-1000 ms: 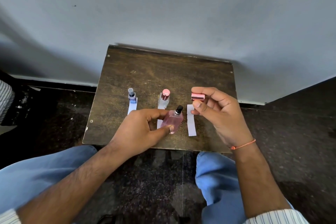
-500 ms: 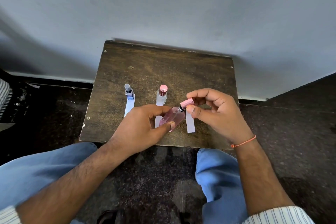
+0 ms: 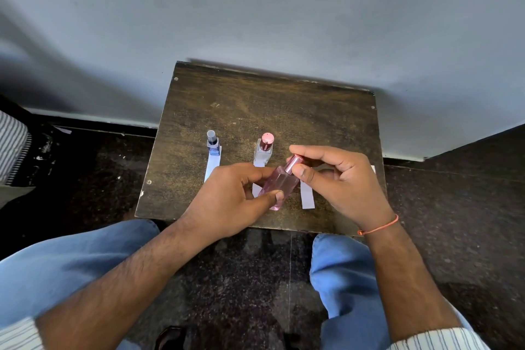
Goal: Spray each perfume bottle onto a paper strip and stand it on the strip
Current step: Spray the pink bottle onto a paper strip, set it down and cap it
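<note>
- While the pink bottle [image 3: 277, 187] hung above the table's near edge, its long axis ran from the base, low and toward the person, up and away to the capped top, tilted toward the table's right side.
- The left hand [image 3: 230, 202] was closed around the bottle's body, thumb on the near face; the right hand [image 3: 338, 179] pinched the pink cap [image 3: 293, 163] between thumb and forefinger, seated on the neck.
- The free paper strip [image 3: 307, 197] lay flat just right of the bottle, at the near edge and partly under the right hand, so the left hand looked better placed to stand the bottle there.
- 2 other bottles stood upright nearer the table's middle, each on its own strip: the blue bottle [image 3: 213, 144] toward the left edge, the clear bottle [image 3: 264, 148] beside it.
- Judging from this, the right hand itself stood in the way; the table [image 3: 284, 105] was otherwise bare toward the far edge.
</note>
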